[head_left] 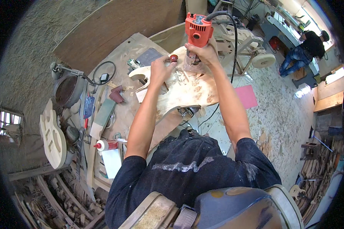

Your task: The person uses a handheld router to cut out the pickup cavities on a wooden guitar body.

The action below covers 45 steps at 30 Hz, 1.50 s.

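A red trim router with a clear base stands on a pale wooden guitar body. My right hand wraps round the router's lower part, just above the base. To the left of the base is a dark red round knob, and the fingers of my left hand close on it. How the knob joins the base is hard to see. Wood chips lie on the guitar body near the router. A black cord leaves the router's top and hangs down on the right.
Sandpaper pieces, a red-capped glue bottle and a white sheet lie left on the workbench. Another guitar body stands further left. A pink sheet lies on the dusty floor. One person works at the far right bench.
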Tool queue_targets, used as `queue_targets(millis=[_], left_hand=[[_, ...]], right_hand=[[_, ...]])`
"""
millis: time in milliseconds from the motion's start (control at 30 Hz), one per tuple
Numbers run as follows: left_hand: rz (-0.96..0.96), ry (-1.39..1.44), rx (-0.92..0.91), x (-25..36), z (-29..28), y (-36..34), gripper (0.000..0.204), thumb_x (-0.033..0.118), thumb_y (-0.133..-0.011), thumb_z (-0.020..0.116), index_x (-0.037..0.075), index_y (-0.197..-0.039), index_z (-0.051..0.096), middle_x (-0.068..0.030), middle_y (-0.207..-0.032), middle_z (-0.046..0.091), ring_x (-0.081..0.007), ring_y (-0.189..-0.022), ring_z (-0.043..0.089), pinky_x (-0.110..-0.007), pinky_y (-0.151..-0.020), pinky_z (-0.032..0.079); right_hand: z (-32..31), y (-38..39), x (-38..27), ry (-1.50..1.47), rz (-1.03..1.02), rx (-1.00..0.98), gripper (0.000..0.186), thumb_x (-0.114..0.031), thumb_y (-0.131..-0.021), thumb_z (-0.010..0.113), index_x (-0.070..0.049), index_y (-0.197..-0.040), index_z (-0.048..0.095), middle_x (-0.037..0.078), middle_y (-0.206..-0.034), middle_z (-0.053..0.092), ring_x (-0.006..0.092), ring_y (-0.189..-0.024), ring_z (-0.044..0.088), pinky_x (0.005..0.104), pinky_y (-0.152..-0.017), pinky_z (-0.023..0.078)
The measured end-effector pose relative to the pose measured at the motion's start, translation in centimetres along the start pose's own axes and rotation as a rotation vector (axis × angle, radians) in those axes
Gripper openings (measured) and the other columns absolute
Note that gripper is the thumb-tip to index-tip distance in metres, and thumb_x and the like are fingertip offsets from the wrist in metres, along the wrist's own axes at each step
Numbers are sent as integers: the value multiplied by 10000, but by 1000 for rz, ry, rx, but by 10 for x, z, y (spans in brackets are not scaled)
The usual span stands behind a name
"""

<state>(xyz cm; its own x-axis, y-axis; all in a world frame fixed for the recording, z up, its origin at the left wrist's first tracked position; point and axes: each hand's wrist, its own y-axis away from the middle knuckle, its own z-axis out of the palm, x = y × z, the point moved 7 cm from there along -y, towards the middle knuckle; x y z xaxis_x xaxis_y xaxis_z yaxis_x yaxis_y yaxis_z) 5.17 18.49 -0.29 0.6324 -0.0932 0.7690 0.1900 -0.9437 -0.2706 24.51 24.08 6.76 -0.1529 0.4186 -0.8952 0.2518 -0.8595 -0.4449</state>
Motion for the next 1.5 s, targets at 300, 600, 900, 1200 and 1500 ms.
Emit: queue_targets(millis=[300,600,900,1200,1500], left_hand=[[-27,-33,-49,-1,-5,-2,434,306,-799,836,65,-1155,774,-193,-1060,770,-351,-1011,742,-410,-907,555],[-97,6,-108,2,-13,0,393,209,-781,817,45,-1136,779,-174,-1044,780,-296,-968,761,-386,-881,569],[-111,41,-121,-2,-13,-3,392,209,-786,798,56,-1146,781,-168,-1041,783,-288,-960,764,-377,-876,571],[-61,45,-67,-6,-15,-3,383,199,-798,795,40,-1146,773,-170,-1055,780,-292,-973,761,-379,-884,568],[-93,130,-58,-8,-17,-3,349,123,-795,797,24,-1129,767,-162,-1052,783,-266,-992,761,-357,-887,563]], right_hand=[[12,5,-5,-101,126,-41,270,-97,-806,856,-34,-973,653,13,-823,667,105,-674,631,269,-584,519],[19,4,-15,-115,14,-43,316,-87,-790,855,-36,-1009,633,27,-866,670,113,-668,628,276,-584,523],[17,0,-8,-13,-80,6,346,-146,-789,872,-39,-1021,638,26,-872,670,131,-666,629,298,-594,520],[22,-4,3,-78,54,-41,552,-145,-768,889,-87,-1226,586,-15,-1008,651,113,-883,617,289,-769,538],[21,-10,8,38,-14,-29,598,-134,-741,898,-89,-1254,593,-10,-1032,670,114,-923,634,286,-836,535]])
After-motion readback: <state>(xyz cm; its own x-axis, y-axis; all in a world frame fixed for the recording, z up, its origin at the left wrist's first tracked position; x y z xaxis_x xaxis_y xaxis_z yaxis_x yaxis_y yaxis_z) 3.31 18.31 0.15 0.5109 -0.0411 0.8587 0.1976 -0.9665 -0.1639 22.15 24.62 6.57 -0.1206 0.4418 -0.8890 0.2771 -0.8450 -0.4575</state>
